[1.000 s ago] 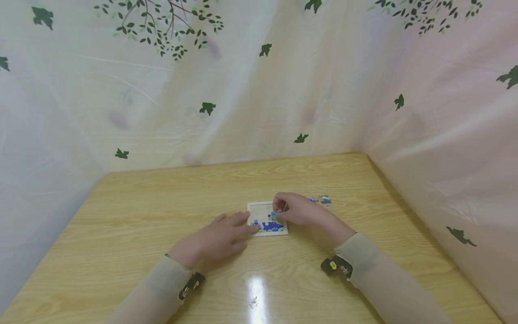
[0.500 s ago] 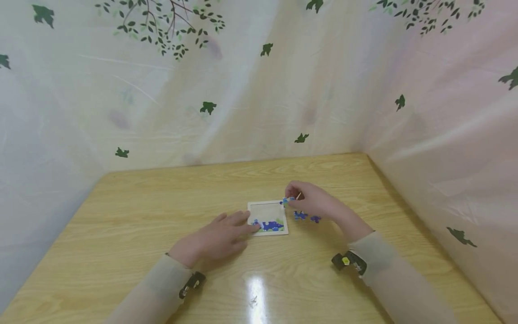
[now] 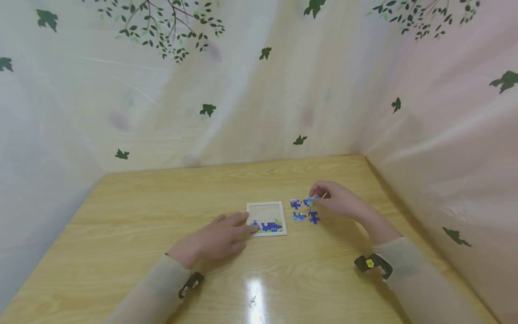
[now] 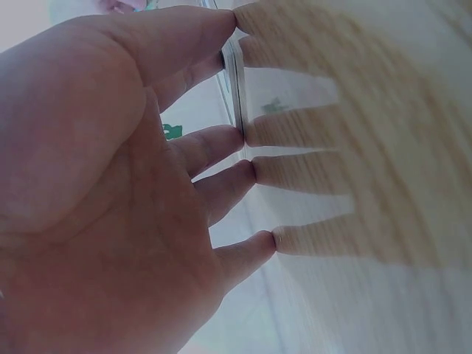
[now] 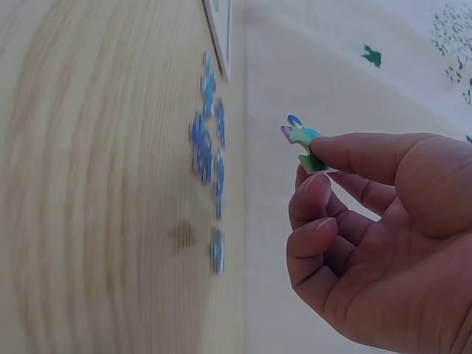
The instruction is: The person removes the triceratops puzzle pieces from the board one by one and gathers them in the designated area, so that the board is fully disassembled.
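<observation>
A small square puzzle tray [image 3: 284, 220] with a white rim lies on the table, a row of blue and green pieces [image 3: 270, 226] fitted along its near side. My left hand [image 3: 214, 238] rests with spread, fairly straight fingers at the tray's left edge; in the left wrist view the fingertips touch the table and the tray's side. To the right of the tray, my right hand [image 3: 341, 200] pinches a green and light-blue jigsaw piece [image 5: 304, 144] between thumb and fingers, raised above the table. Several loose blue jigsaw pieces [image 3: 313, 216] lie between the tray and this hand.
The wooden table [image 3: 162, 198] reaches back to a pale curtain [image 3: 243, 112] printed with leaves. Another curtain side [image 3: 445, 157] closes off the right. A bright light reflection [image 3: 256, 297] shows on the table in front.
My right hand has moved right, from over the tray to beyond the loose pieces, still pinching the jigsaw piece. More loose pieces are now uncovered. My left hand has stayed in place.
</observation>
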